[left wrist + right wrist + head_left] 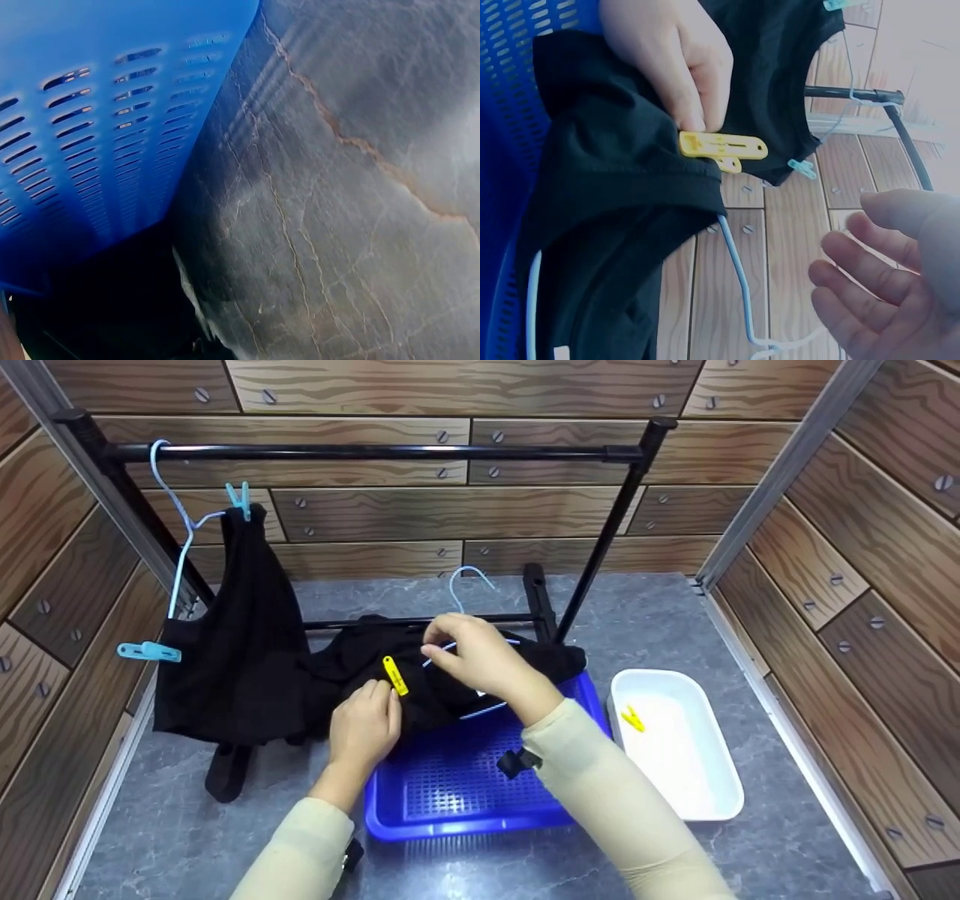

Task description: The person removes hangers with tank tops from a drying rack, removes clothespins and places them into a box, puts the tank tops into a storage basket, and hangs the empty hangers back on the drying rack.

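Note:
A black garment (435,694) lies partly over the blue basket, with a light-blue wire hanger (742,292) inside its neckline. A yellow clothespin (395,676) is clipped on the garment's edge beside the hanger wire. My left hand (364,724) pinches the cloth right by the clothespin. Above the garment, my right hand (480,656) is held with loosely bent fingers and nothing in them; the right wrist view shows it apart from the cloth. In the left wrist view the left hand is almost wholly out of frame.
Another black garment (232,675) hangs at the left of a black rack (375,452), with light-blue clothespins (150,651) on its shoulders. The blue basket (465,831) stands in front. Right of it, a white tray (675,772) holds a yellow clothespin (632,718).

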### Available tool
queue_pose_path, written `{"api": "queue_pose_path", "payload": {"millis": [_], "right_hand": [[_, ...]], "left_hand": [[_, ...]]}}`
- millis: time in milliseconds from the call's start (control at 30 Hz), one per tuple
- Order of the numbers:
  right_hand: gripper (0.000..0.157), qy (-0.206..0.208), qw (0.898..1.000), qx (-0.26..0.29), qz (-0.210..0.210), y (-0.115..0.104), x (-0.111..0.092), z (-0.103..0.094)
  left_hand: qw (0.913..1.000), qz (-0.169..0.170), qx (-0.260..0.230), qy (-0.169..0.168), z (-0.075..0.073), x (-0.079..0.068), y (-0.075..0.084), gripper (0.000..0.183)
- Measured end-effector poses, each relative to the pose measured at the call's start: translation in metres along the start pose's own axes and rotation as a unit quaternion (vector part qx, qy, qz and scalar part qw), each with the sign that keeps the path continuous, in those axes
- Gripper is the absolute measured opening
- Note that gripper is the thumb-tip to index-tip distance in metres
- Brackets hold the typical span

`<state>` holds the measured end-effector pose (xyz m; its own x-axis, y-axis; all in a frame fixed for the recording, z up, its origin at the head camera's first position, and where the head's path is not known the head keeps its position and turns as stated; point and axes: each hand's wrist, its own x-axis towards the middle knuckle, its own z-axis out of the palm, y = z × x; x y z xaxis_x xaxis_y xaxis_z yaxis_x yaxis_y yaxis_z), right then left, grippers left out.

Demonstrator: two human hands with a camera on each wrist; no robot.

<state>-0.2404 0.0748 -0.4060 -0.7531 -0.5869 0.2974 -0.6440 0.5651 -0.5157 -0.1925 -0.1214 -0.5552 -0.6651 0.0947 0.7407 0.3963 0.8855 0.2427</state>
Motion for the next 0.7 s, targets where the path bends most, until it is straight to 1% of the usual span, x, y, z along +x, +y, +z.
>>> {"api": "queue_pose_path", "payload": {"millis": [167,300,533,700], "right_hand": [[0.011,0.013,1.0,-0.001,-0.014,-0.004,0.005,0.012],[0.015,0.014,1.0,-0.006,-0.016,-0.006,0.007,0.019],[0.03,-0.003,0.999,-0.039,-0.005,-0.011,0.01,0.032],[0.04,-0.013,0.998,-0.062,-0.01,-0.015,0.013,0.042]], "left_hand": [[1.0,-0.002,0.001,-0.003,0.0,0.0,0.0,0.024],[1.0,-0.003,-0.001,-0.003,-0.001,0.0,0.0,0.024],[1.0,-0.001,0.001,-0.001,-0.001,0.001,0.001,0.023],[1.0,-0.003,0.005,0.003,0.0,0.0,0.0,0.023]]}}
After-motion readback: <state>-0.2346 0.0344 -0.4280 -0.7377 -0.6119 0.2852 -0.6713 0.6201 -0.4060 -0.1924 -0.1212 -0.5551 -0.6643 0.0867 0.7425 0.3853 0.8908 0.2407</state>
